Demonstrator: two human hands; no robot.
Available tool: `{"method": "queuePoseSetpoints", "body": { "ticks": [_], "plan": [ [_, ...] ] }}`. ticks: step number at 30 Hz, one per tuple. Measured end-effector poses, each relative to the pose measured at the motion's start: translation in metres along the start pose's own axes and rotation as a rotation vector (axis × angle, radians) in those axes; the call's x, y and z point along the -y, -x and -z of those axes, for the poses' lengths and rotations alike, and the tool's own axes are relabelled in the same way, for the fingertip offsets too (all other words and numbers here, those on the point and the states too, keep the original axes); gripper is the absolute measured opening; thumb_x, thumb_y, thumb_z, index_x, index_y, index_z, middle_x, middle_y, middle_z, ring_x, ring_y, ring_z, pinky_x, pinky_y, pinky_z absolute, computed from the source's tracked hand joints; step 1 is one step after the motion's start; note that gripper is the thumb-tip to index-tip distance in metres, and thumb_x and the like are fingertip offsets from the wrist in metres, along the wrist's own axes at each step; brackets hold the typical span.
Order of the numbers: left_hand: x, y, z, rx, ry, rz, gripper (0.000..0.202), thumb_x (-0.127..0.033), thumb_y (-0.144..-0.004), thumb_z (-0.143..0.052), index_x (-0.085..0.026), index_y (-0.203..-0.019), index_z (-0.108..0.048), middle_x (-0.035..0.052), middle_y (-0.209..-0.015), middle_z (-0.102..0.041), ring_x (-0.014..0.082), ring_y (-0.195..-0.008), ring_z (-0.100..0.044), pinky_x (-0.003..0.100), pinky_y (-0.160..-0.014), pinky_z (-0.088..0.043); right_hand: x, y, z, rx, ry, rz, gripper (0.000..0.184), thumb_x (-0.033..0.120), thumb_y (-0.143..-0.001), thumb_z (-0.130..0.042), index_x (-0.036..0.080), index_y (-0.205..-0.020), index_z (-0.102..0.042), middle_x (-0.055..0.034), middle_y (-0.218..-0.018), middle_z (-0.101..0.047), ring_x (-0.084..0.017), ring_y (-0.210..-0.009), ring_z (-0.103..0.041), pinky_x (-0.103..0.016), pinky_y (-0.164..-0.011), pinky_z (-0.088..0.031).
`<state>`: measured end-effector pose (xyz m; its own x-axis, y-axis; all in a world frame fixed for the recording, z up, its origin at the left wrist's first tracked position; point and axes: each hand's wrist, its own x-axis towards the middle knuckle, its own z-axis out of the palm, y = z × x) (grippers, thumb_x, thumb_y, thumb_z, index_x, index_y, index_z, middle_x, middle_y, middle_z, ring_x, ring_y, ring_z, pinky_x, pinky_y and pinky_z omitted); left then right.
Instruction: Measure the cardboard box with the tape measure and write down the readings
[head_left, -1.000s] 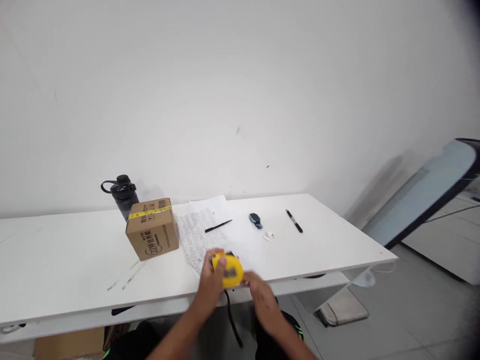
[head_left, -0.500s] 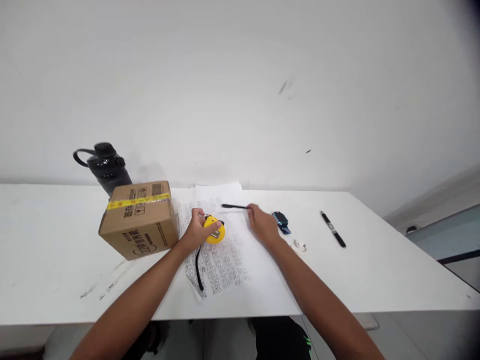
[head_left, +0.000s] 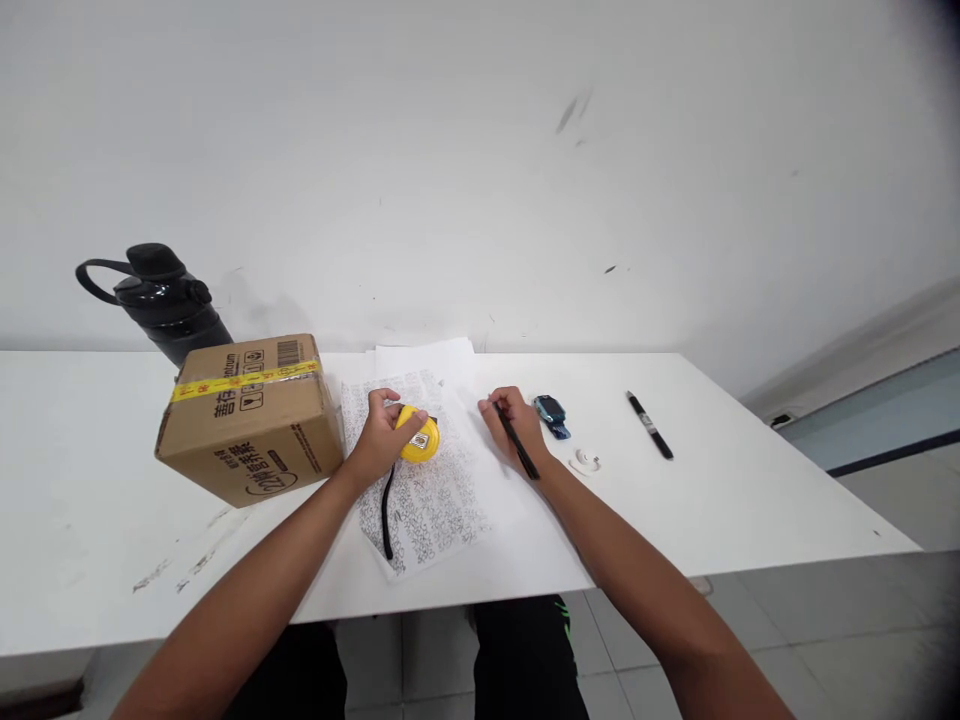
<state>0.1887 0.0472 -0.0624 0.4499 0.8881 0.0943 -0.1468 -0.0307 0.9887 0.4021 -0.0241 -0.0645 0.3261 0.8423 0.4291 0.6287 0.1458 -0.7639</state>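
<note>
A white tabletop (head_left: 712,500) stretches along a pale wall (head_left: 480,180), carrying a closed cardboard box (head_left: 251,430) bound with yellow tape, with a black bottle (head_left: 169,305) just behind it. Right of the box lies a sheet (head_left: 442,500) densely covered in dark characters, with white paper (head_left: 427,358) showing past its far edge. Over these papers a person's two bare hands are at work, and the picking-up appears done: each hand has its tool. The left hand (head_left: 377,447) pinches a yellow tape measure (head_left: 420,438), thumb laid across the top and fingers curled at the far side, so the case sits at the fingertips above the covered sheet; whether it rests on the paper cannot be told. No drawn-out blade shows, and the black strap (head_left: 386,515) trails toward the tabletop's near edge. The right hand (head_left: 532,432) pinches a black pen (head_left: 517,442) between thumb and fingers, its barrel slanting back toward the wrist; the point is too obscured to tell whether it meets the paper. Left untouched are a second pen (head_left: 649,425), well to the right, a blue-green watch (head_left: 551,412) just beside the right hand, and a small white item (head_left: 586,461) nearer the forearm.
</note>
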Motion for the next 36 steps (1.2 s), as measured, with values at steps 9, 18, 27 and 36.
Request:
{"method": "queuePoseSetpoints", "body": {
  "ticks": [9, 18, 27, 36],
  "plan": [
    [0.0, 0.002, -0.003, 0.018, -0.015, -0.028, 0.047, -0.044, -0.07, -0.072, -0.024, -0.09, -0.033, -0.0062, -0.073, -0.057, 0.0099, -0.061, -0.058, 0.019, -0.054, -0.04, 0.024, 0.033, 0.005, 0.377, -0.439, -0.15, 0.034, 0.048, -0.092, -0.037, 0.022, -0.076, -0.05, 0.0027, -0.059, -0.052, -0.011, -0.049, -0.039, -0.025, -0.051, -0.031],
    [-0.002, 0.009, -0.001, 0.039, -0.051, -0.061, 0.04, -0.044, -0.074, -0.069, -0.022, -0.104, -0.056, 0.0035, -0.096, -0.066, 0.017, -0.087, -0.063, 0.026, -0.073, -0.048, 0.021, 0.044, -0.006, 0.231, -0.074, -0.148, 0.044, 0.051, -0.086, -0.048, 0.02, -0.056, -0.049, 0.0025, -0.051, -0.043, -0.013, -0.055, -0.041, -0.026, -0.054, -0.034],
    [0.005, 0.005, 0.0, -0.021, -0.094, -0.11, 0.037, -0.044, -0.072, -0.071, -0.02, -0.099, -0.067, 0.0086, -0.112, -0.066, 0.0227, -0.102, -0.062, 0.034, -0.088, -0.048, 0.018, 0.045, -0.008, 0.252, -0.089, -0.163, 0.044, 0.052, -0.082, -0.052, 0.02, -0.053, -0.042, 0.0042, -0.051, -0.035, -0.011, -0.052, -0.033, -0.025, -0.049, -0.028],
    [0.001, 0.009, 0.0, -0.019, -0.135, -0.099, 0.039, -0.046, -0.076, -0.066, -0.02, -0.106, -0.065, 0.007, -0.109, -0.066, 0.0204, -0.093, -0.063, 0.03, -0.08, -0.05, 0.02, 0.045, -0.007, 0.281, -0.099, -0.168, 0.045, 0.05, -0.083, -0.052, 0.02, -0.052, -0.037, 0.0051, -0.051, -0.031, -0.01, -0.051, -0.029, -0.025, -0.049, -0.026]
  ]
}}
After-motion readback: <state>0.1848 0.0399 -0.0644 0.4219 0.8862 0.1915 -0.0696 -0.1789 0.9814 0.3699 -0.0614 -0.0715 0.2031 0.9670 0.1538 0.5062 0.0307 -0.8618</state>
